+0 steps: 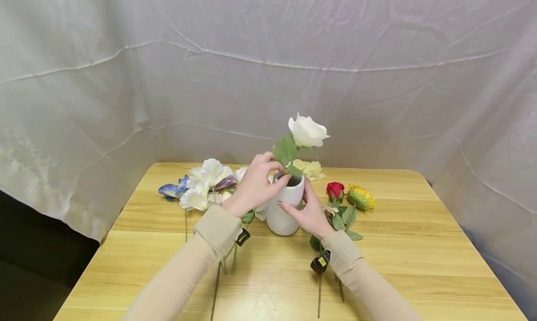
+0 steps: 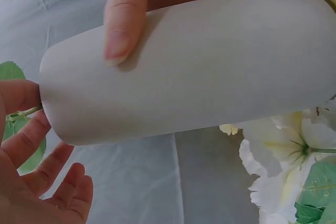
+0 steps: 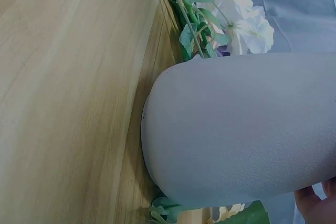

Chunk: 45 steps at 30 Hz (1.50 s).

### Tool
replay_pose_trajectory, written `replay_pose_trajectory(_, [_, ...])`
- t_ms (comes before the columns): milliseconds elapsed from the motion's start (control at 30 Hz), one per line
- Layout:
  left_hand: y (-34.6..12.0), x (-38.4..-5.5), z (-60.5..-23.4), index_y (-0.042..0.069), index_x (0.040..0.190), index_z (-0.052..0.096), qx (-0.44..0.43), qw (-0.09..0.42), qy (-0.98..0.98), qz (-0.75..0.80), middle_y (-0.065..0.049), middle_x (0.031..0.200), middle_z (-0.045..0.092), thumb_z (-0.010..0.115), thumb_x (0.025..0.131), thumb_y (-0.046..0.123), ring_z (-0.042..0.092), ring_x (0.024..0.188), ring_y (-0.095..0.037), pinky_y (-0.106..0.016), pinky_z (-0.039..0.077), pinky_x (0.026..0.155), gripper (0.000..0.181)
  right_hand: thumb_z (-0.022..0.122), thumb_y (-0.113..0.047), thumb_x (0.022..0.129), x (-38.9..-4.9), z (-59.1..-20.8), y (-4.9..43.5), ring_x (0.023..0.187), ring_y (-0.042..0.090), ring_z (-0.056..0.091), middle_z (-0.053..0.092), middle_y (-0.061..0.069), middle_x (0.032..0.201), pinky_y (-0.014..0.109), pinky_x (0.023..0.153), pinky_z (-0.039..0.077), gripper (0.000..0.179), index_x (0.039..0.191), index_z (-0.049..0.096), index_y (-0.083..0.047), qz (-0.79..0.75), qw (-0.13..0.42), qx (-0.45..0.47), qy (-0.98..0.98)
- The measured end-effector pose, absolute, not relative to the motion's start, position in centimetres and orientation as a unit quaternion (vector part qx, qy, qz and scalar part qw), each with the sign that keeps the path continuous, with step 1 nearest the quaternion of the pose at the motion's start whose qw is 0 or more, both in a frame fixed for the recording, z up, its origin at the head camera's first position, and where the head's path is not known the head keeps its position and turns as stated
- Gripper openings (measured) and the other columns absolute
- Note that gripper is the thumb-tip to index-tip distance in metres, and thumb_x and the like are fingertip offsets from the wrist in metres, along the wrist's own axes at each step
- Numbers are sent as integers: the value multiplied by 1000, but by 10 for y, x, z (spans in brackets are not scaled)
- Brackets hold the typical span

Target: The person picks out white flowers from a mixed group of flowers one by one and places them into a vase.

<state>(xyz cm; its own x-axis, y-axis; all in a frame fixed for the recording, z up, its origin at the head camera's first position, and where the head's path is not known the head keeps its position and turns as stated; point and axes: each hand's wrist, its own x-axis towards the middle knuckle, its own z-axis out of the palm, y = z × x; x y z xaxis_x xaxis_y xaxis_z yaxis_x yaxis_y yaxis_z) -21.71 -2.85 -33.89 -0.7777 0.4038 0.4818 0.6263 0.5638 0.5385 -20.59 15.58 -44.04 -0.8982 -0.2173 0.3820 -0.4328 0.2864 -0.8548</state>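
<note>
A white vase [image 1: 282, 217] stands upright on the wooden table, its mouth facing up. Out of that mouth rises a white rose [image 1: 308, 131] with green leaves. My left hand [image 1: 261, 183] pinches the rose's stem right at the rim; in the left wrist view the green stem [image 2: 32, 110] shows between its fingertips. Around the upper right side of the vase, my right hand [image 1: 311, 210] grips it, the thumb [image 2: 125, 24] pressed on the near wall. The lower stem is hidden inside the vase. In the right wrist view the vase [image 3: 236, 129] fills much of the picture.
Left of the vase lie white flowers [image 1: 211, 171] and a blue flower [image 1: 169, 191], stems toward me. On the right are a red rose [image 1: 335, 190] and a yellow flower [image 1: 361, 197]. Behind the vase is a pale yellow flower [image 1: 312, 170]. Grey cloth [image 1: 268, 97] hangs around the table.
</note>
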Motion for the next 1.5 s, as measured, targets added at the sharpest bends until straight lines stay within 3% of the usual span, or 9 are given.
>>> replay_pose_trajectory(167, [-29, -215, -343, 9, 88, 77, -299, 156, -875, -348, -8, 95, 59, 70, 91, 20, 53, 103, -29, -40, 48, 85, 13, 76, -13, 88, -206, -440, 156, 119, 31, 62, 55, 13, 140, 51, 101, 52, 78, 152, 32, -16, 563, 95, 201, -796])
replay_pose_trajectory(400, [-33, -212, -347, 13, 85, 77, -278, 158, -878, -357, -10, 125, 65, 69, 91, 23, 55, 123, -32, -49, 51, 101, 14, 76, -12, 89, -206, -441, 156, 122, 30, 61, 54, 13, 143, 50, 103, 52, 77, 152, 32, -14, 559, 99, 199, -799])
replay_pose_trajectory(533, [-35, -210, -348, 14, 86, 75, -265, 161, -873, -375, -8, 126, 65, 70, 90, 23, 57, 120, -30, -48, 51, 99, 12, 75, -11, 89, -205, -442, 156, 123, 32, 60, 55, 15, 142, 52, 104, 50, 73, 150, 35, -12, 561, 98, 194, -799])
replay_pose_trajectory(900, [-44, -208, -359, 12, 103, 73, -232, 184, -854, -428, -3, 115, 69, 70, 87, 19, 66, 113, -23, -43, 52, 101, 18, 77, -9, 87, -205, -441, 155, 125, 35, 60, 57, 16, 141, 54, 104, 50, 72, 148, 38, -11, 561, 111, 200, -796])
replay_pose_trajectory(1100, [-54, -207, -366, 10, 111, 71, -222, 175, -856, -433, -6, 115, 70, 69, 89, 18, 65, 112, -26, -44, 53, 99, 24, 77, -10, 87, -205, -442, 156, 124, 35, 60, 58, 16, 140, 54, 103, 51, 71, 147, 39, -12, 557, 116, 200, -798])
replay_pose_trajectory(1267, [-63, -204, -370, 11, 118, 69, -204, 165, -869, -420, -7, 119, 71, 68, 89, 18, 64, 112, -29, -46, 54, 94, 30, 78, -11, 86, -205, -442, 155, 124, 35, 61, 59, 16, 139, 55, 103, 51, 72, 147, 39, -12, 557, 116, 198, -798])
replay_pose_trajectory(1500, [-80, -200, -376, 11, 127, 64, -170, 135, -886, -410, -7, 130, 67, 67, 91, 21, 64, 117, -29, -49, 53, 100, 38, 79, -11, 86, -205, -441, 155, 124, 36, 60, 59, 17, 139, 56, 104, 51, 70, 145, 40, -11, 556, 114, 190, -801])
